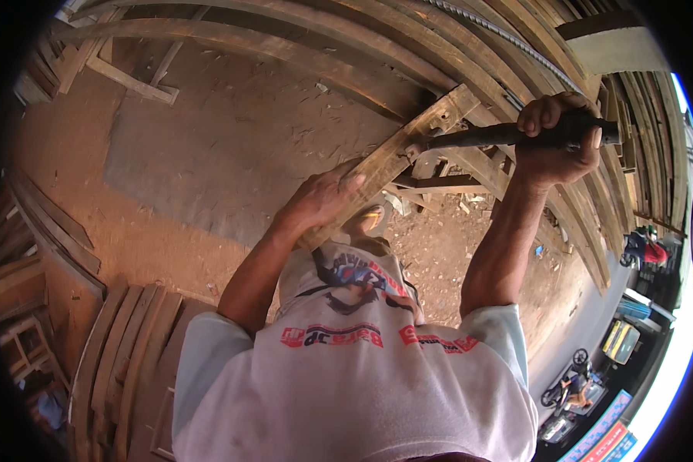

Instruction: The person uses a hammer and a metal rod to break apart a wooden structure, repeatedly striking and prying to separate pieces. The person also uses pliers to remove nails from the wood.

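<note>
A short wooden board (385,169) slants up and to the right in front of my body, with a dark hole or knot near its far end. My left hand (323,199) is closed round its lower part, thumb on the top face. In my right hand (558,142) I grip a long black-handled bar tool (473,137), fingers and thumb wrapped round the thick end. The tool's small metal end meets the board's right edge, near the upper part. Its exact kind cannot be made out. My left fingers are partly hidden behind the board.
Long timber beams (300,58) lie across the far side and run down the right. Curved-looking planks (123,362) are stacked at lower left. Wood chips (431,239) litter the dirt floor. A motorcycle (574,385) and a person in red (654,252) are outside on the right.
</note>
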`<state>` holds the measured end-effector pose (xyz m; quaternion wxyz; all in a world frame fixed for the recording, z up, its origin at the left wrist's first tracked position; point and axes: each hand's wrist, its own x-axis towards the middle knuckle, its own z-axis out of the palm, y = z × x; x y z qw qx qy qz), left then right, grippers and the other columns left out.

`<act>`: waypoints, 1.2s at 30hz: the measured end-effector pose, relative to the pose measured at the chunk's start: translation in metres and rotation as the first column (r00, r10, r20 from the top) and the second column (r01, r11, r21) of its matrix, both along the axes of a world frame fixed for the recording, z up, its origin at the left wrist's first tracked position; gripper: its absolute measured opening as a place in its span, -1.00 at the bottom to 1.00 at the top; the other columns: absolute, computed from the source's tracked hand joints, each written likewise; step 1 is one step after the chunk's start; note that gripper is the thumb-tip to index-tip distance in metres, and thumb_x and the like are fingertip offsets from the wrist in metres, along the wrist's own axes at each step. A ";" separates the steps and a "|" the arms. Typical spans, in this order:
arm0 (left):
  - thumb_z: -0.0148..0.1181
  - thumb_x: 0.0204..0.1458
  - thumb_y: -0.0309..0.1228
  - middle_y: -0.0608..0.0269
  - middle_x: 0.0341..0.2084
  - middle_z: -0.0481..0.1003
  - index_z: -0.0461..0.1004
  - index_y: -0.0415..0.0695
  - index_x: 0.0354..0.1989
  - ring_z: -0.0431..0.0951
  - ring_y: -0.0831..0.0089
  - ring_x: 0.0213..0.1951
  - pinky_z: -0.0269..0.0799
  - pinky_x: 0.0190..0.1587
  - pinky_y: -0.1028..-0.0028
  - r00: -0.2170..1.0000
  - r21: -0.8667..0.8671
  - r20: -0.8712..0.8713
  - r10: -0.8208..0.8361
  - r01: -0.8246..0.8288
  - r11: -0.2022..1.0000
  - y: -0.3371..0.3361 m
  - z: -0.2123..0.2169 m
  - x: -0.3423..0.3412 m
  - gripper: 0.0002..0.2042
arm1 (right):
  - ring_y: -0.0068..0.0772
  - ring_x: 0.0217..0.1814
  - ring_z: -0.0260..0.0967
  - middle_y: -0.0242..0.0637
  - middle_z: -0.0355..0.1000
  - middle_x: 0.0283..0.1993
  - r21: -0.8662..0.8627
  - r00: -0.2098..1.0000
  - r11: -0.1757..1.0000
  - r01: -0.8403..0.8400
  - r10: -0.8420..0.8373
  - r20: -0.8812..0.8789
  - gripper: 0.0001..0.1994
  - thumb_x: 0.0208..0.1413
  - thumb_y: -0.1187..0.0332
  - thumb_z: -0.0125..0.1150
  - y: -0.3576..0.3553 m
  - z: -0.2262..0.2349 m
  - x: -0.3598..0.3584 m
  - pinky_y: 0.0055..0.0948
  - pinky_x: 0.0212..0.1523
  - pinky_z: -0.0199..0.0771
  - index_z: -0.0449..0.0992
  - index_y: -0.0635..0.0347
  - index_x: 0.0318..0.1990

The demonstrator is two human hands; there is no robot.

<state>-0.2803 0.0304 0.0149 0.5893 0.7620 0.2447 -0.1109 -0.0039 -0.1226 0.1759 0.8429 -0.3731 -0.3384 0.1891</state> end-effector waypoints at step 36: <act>0.15 0.05 0.45 -0.13 0.09 0.56 0.41 -0.26 0.32 0.55 0.10 0.17 0.45 0.20 0.19 0.998 0.013 -0.051 -0.033 0.033 0.999 0.019 -0.025 -0.018 -0.03 | -0.49 -0.64 0.08 -0.39 0.19 -0.59 -0.152 0.777 0.828 0.539 -0.559 -0.289 -0.38 0.33 -0.26 -0.04 -0.138 -0.039 -0.026 -0.45 -0.54 0.14 0.51 0.21 -0.37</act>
